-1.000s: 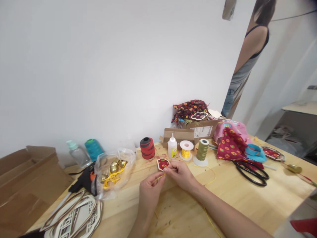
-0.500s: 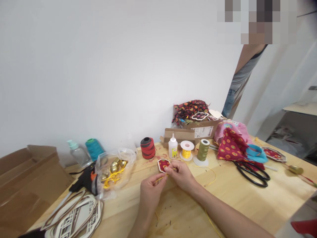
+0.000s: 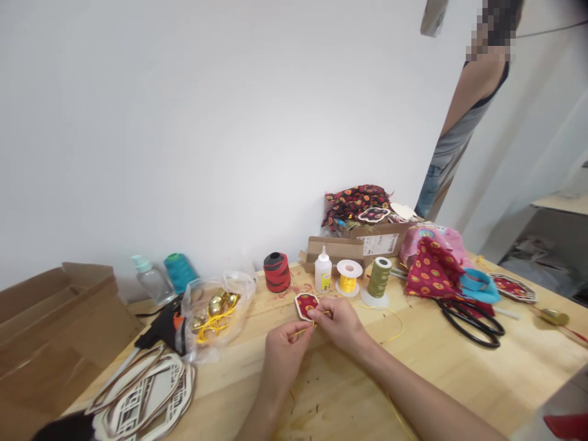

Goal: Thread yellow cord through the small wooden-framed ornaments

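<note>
A thin yellow cord (image 3: 301, 331) runs between my two hands, just above the wooden table. My left hand (image 3: 285, 346) pinches it from the left, fingers closed. My right hand (image 3: 337, 318) is closed on the cord too, thumb and forefinger pressed together close to the left fingertips. Right behind the fingertips is a small red patterned fabric piece with a pale frame (image 3: 305, 304); whether the fingers touch it I cannot tell. More yellow cord trails past my right forearm and loops to the right of my right hand.
Behind my hands stand a red-and-black spool (image 3: 277, 272), a glue bottle (image 3: 323, 272), a yellow cord spool (image 3: 349, 278) and a green thread spool (image 3: 380, 279). Black-handled scissors (image 3: 473, 323) lie right. A plastic bag with golden bells (image 3: 219, 309) and a cardboard box (image 3: 55, 343) are left. A person stands behind.
The view has shifted slightly, so everything sits a little further right. Both hands keep their pinch on the yellow cord, with only slight finger movement.
</note>
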Demonstrator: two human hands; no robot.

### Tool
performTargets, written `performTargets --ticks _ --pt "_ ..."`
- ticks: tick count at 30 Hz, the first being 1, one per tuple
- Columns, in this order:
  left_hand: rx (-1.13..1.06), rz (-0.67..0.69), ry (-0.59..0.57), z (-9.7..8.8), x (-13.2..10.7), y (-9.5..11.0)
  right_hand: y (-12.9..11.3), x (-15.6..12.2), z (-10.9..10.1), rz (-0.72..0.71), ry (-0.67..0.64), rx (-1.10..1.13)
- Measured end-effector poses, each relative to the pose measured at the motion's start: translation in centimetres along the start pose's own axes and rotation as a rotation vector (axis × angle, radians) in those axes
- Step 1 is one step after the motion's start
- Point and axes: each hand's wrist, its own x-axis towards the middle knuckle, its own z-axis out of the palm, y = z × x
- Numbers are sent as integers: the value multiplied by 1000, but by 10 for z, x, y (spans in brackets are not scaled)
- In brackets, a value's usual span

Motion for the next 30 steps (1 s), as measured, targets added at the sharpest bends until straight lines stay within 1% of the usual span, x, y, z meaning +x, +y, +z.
performTargets --ticks 4,7,9,10,12,14,16,18,21,23,27,30 --pt "21 7 -14 -1 -1 0 -2 -1 0 -61 14 -85" --pt "18 -5 -17 -1 -1 0 -4 0 -2 -34 13 -40" --pt "8 -20 -9 -1 -1 0 -3 1 -5 49 -10 78" --pt "2 -27 -2 -1 -1 0 -2 2 -7 106 -42 170" --pt "-9 -44 21 -2 0 1 -2 3 -12 229 -141 402" --pt "-25 -67 42 -3 0 2 -5 2 -17 318 -260 632" --pt "-48 -81 54 -4 1 2 -9 1 -20 360 -348 779" --pt "-80 -82 64 -5 2 1 -13 -1 -18 356 -406 807" --pt "-148 -93 61 -6 4 -2 -12 -3 -11 278 -439 683" --pt "-207 -93 44 -7 4 -2 -9 -4 -6 178 -409 521" --pt "-340 -69 10 -9 4 2 -5 -6 -3 -54 -245 139" --pt "-417 -69 -28 -9 2 6 -7 -7 -5 -165 -152 -37"
